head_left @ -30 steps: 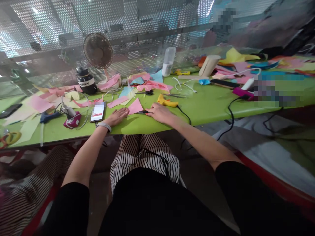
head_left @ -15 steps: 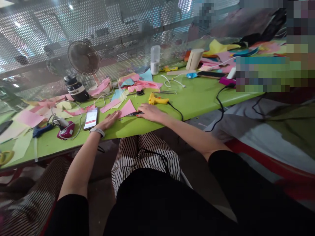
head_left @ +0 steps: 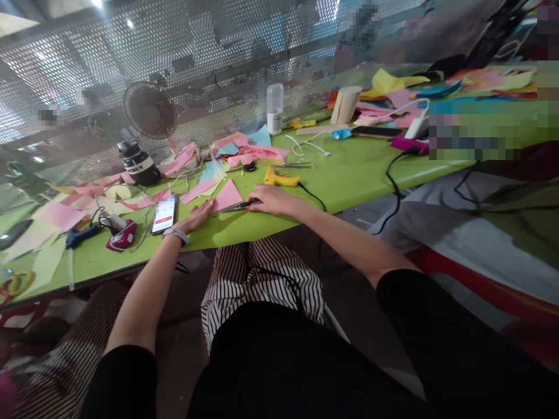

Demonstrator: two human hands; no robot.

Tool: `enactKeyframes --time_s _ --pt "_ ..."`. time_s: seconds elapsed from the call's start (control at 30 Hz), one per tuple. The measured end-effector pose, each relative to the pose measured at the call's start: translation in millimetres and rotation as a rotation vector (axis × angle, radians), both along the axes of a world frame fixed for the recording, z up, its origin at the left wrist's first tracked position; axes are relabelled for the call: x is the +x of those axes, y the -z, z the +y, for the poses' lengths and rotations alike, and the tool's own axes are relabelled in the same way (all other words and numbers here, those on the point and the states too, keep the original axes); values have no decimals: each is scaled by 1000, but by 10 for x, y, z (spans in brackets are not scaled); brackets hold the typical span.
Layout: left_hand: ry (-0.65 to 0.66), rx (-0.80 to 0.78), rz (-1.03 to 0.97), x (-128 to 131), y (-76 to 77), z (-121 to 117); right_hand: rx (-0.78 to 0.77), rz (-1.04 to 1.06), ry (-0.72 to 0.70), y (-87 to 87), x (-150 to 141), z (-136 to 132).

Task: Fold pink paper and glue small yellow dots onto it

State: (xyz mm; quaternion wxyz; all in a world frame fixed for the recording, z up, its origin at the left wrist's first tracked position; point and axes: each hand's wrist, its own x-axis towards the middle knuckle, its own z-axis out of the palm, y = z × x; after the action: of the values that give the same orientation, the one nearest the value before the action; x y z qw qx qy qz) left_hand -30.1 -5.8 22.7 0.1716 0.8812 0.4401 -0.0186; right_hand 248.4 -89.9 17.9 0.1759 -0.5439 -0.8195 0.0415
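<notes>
My left hand (head_left: 197,216) lies on the green table with fingers stretched out, its fingertips at the left corner of a pink piece of paper (head_left: 229,194). Close to that paper's lower edge, my right hand (head_left: 275,201) is closed around the dark handles of a pair of scissors (head_left: 238,206). Their blades point left along the table, and my fingers hide most of the handles. Just beyond the right hand rests a yellow glue gun (head_left: 282,177). Left of my left hand is a phone (head_left: 164,214) with a lit screen.
A black bottle (head_left: 138,164), a fan (head_left: 151,110) and coloured paper scraps (head_left: 253,156) line the back by a perforated screen. A purple power strip (head_left: 122,235) and a blue glue gun (head_left: 82,235) lie left. Cables cross the right edge. Another person's striped leg (head_left: 82,337) shows at left.
The camera view has shifted, moving the table things leftward in the picture. My right hand has drawn slightly right with the scissors, so more blade shows. The left hand stays by the pink paper.
</notes>
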Motion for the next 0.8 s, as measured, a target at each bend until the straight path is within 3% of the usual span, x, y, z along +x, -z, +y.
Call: enactKeyframes --time_s 0.17,0.4,0.67,0.8 --pt "-26 -21 12 40 -19 -60 23 13 39 -1 190 19" --pt "-52 -6 -16 220 -29 -153 29 31 44 80 142 70" --pt "-61 98 -107 11 -198 1 6 45 52 148 179 78" --pt "-20 84 -97 -37 -175 56 4 45 48 132 118 82"
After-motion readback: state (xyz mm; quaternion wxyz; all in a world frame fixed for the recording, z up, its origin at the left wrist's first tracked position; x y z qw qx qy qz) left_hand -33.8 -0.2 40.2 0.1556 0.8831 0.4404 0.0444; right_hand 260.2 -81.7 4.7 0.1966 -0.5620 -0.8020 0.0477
